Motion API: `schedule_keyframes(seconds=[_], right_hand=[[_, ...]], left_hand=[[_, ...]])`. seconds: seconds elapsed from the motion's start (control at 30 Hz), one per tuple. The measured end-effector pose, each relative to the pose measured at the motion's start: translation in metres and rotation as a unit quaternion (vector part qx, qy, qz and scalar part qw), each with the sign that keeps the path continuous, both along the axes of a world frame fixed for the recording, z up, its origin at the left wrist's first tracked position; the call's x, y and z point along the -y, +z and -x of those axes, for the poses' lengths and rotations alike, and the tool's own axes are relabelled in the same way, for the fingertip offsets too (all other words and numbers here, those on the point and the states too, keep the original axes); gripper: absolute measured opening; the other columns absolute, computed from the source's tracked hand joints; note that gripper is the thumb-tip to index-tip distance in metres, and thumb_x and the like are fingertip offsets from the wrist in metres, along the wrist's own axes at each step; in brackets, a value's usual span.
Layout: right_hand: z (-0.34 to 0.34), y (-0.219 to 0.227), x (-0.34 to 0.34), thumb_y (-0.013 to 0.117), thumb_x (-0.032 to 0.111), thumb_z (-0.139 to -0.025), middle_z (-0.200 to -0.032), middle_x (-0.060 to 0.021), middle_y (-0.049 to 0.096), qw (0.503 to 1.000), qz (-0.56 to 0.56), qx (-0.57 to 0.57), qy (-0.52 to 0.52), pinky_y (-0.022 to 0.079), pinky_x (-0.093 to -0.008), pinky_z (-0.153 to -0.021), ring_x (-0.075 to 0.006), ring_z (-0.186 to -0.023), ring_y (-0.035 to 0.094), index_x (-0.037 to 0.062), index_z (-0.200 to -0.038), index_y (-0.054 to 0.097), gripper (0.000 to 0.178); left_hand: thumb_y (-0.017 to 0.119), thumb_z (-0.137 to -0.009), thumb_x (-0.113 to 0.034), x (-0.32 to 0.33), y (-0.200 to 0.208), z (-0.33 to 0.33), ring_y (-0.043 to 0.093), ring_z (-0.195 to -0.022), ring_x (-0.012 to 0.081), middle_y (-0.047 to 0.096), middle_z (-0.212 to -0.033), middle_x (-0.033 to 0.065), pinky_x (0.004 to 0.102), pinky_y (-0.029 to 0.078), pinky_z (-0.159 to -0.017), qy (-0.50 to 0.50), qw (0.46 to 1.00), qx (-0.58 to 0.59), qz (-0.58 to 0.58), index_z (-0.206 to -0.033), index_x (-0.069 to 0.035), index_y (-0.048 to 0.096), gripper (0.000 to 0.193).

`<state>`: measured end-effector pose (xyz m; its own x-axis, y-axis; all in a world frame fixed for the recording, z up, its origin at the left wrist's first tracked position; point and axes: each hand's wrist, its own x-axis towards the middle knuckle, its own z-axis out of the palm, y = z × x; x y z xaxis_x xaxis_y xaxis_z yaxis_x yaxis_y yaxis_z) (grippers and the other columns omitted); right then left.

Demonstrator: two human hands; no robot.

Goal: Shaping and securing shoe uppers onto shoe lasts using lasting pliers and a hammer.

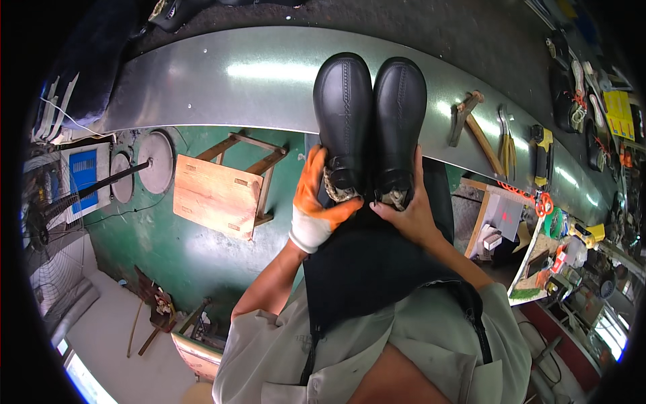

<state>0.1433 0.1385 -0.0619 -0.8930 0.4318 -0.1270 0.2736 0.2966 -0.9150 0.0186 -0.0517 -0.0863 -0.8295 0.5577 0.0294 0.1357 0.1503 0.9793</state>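
Note:
Two black leather shoes lie side by side, toes pointing away from me, on the near edge of a metal-topped bench [262, 97]. My left hand [313, 200], in an orange and white work glove, is closed round the heel end of the left shoe [343, 101]. At the heel of the right shoe [400, 101], my bare right hand [414, 212] grips with the thumb at the opening and fingers along the outer side. Pale patterned lining shows inside both openings. A dark apron [377, 262] lies over my lap beneath the hands.
On the bench to the right lie a hammer [482, 138], pliers [509, 145] and a yellow-black tool [541, 156]. Orange-handled scissors [544, 203] rest near a cluttered side table [525, 286]. A wooden stool [215, 196] stands on the green floor at left.

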Motion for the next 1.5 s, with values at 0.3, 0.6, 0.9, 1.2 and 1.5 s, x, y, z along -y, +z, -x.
schedule_keyframes(seconds=[0.3, 0.6, 0.9, 1.2, 1.5], right_hand=[[0.003, 0.006, 0.001, 0.088, 0.022, -0.079, -0.159, -0.0217, 0.038, 0.997, 0.08, 0.002, -0.019, 0.036, -0.0368, -0.118, -0.0272, -0.144, 0.043, 0.0025, -0.166, -0.004, 0.128], [0.029, 0.064, -0.052, 0.073, 0.063, -0.088, -0.155, -0.0248, 0.044, 0.953, 0.286, 0.099, 0.017, 0.055, -0.0395, -0.095, -0.0301, -0.137, 0.052, -0.0017, -0.165, 0.005, 0.122], [0.028, 0.055, -0.051, 0.074, 0.067, -0.084, -0.153, -0.0244, 0.046, 0.954, 0.276, 0.104, 0.057, 0.055, -0.0422, -0.095, -0.0322, -0.135, 0.054, -0.0043, -0.164, 0.002, 0.129], [0.005, 0.015, -0.021, 0.086, 0.031, -0.086, -0.159, -0.0226, 0.037, 0.974, 0.225, 0.014, 0.027, 0.038, -0.0404, -0.117, -0.0288, -0.142, 0.045, 0.0018, -0.165, -0.006, 0.125], [-0.004, -0.015, -0.013, 0.088, 0.017, -0.077, -0.157, -0.0219, 0.038, 0.995, 0.057, -0.067, 0.055, 0.041, -0.0372, -0.114, -0.0272, -0.138, 0.048, 0.003, -0.164, -0.012, 0.133]], left_hand=[[0.087, -0.065, -0.004, -0.028, 0.02, 0.025, 0.056, -0.123, 0.0226, 0.055, -0.138, 0.0132, 0.0363, 0.047, -0.107, -0.069, 0.981, 0.129, -0.126, -0.164, 0.0, 0.013, 0.123], [0.07, -0.1, -0.015, -0.033, 0.038, 0.06, 0.064, -0.122, 0.0209, 0.063, -0.13, 0.0108, 0.0321, 0.053, -0.104, -0.078, 0.917, 0.355, -0.166, -0.157, -0.006, 0.027, 0.072], [0.079, -0.094, -0.017, -0.036, 0.063, 0.049, 0.06, -0.117, 0.0139, 0.062, -0.129, 0.0063, 0.0301, 0.048, -0.104, -0.084, 0.936, 0.329, -0.094, -0.157, -0.007, 0.026, 0.083], [0.089, -0.076, -0.01, -0.018, 0.021, 0.017, 0.051, -0.13, 0.019, 0.052, -0.14, 0.0079, 0.034, 0.04, -0.113, -0.083, 0.963, 0.242, -0.081, -0.166, -0.005, -0.003, 0.129], [0.09, -0.065, -0.002, -0.015, 0.013, 0.008, 0.048, -0.134, 0.0229, 0.039, -0.156, 0.0162, 0.0343, 0.038, -0.114, -0.112, 0.969, 0.179, -0.128, -0.166, -0.006, -0.006, 0.14]])
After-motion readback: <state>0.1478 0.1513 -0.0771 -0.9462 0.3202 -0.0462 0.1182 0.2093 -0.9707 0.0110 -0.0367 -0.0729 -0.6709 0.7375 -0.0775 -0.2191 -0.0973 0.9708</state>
